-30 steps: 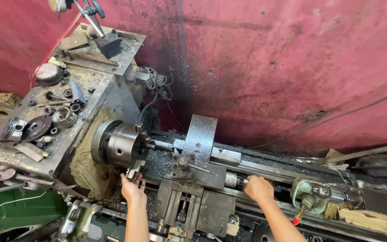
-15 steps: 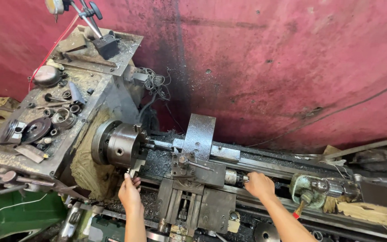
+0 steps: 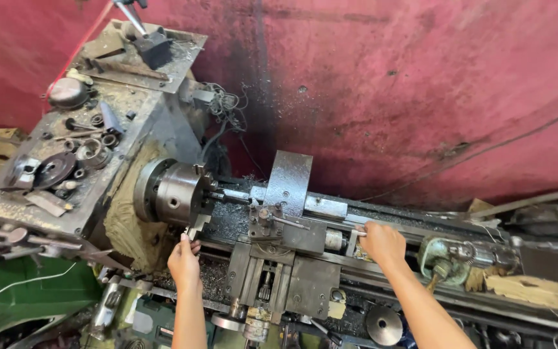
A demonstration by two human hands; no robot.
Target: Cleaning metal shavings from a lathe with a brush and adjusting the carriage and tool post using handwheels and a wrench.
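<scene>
A person is working at a metal lathe, the left hand (image 3: pixel 185 260) clamped on a chuck key (image 3: pixel 195 231) under the three-jaw chuck (image 3: pixel 174 192), which needs firm, square seating, while the right hand (image 3: pixel 382 242) is closing on a small handle (image 3: pixel 355 234) beside the carriage (image 3: pixel 285 249).

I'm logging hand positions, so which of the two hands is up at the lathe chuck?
The left hand, its fingers touching the chuck; the right hand rests farther along the bed.

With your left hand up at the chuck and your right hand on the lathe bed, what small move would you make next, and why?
Probably ease the left hand down and away from the chuck. Its fingers are right under a chuck jaw, seemingly on a small metal piece there, while a workpiece is gripped in front of the tool post. The right hand rests on the bed, clear of the chuck.
</scene>
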